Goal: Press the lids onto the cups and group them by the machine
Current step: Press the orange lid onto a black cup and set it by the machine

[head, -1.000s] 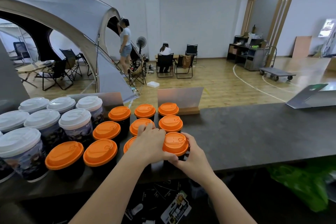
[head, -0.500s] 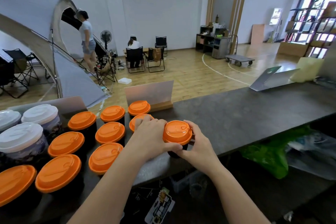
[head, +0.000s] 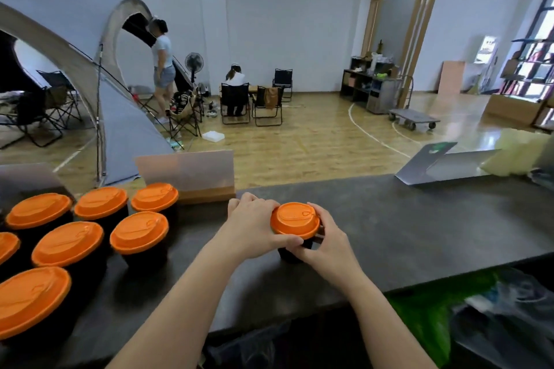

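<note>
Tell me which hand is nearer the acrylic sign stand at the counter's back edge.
Left. The left hand grips the orange-lidded cup just in front of the sign stand; the right hand holds the cup's far side, farther away.

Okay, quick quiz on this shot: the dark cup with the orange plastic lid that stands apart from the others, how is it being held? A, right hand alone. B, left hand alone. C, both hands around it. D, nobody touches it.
C: the left hand and the right hand both wrap the dark cup with the orange plastic lid on the dark countertop.
</note>
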Motion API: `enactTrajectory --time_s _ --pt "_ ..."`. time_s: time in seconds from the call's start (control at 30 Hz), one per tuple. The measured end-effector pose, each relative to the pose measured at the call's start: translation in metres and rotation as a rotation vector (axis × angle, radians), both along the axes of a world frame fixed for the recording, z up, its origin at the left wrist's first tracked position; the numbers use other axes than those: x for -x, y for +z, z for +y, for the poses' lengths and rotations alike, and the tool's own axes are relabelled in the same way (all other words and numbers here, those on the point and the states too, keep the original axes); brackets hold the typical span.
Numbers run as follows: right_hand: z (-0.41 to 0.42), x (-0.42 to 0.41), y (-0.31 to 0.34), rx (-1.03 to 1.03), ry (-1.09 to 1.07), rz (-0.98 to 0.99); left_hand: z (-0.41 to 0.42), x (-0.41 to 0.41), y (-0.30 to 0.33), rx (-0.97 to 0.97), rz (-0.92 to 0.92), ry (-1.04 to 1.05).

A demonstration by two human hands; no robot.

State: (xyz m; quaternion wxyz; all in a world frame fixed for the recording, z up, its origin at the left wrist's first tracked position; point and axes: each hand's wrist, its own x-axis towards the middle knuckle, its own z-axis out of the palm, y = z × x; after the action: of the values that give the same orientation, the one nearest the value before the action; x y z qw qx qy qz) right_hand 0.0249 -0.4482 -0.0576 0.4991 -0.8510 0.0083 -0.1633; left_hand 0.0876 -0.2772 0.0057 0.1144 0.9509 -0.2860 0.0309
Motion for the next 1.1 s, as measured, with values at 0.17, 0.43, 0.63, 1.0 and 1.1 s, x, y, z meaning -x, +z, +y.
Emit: enactTrajectory --time_s 0.17,0.43,0.63,1.0,1.1 --pt "-0.057 -0.034 0.003 0.009 0.093 0.014 -0.054 -0.015 -0.005 0.014 -0.026 0.124" --pt "-0.078 -0.071 -0.012 -0.103 0.225 0.027 -0.075 -0.027 -0.019 0.087 -0.042 0.270" --pt "-0.081 -0.076 -0.017 -0.104 0.373 0.093 -0.067 -0.030 -0.034 0.206 -0.011 0.301" --pt "-0.012 -0.083 -0.018 -0.491 -0.010 -0.061 -0.089 -0.032 -0.073 1.489 0.321 0.548" --pt "0.007 -0.084 -0.026 -0.469 0.001 -0.103 -0.080 -0.028 -0.072 1.569 0.301 0.504"
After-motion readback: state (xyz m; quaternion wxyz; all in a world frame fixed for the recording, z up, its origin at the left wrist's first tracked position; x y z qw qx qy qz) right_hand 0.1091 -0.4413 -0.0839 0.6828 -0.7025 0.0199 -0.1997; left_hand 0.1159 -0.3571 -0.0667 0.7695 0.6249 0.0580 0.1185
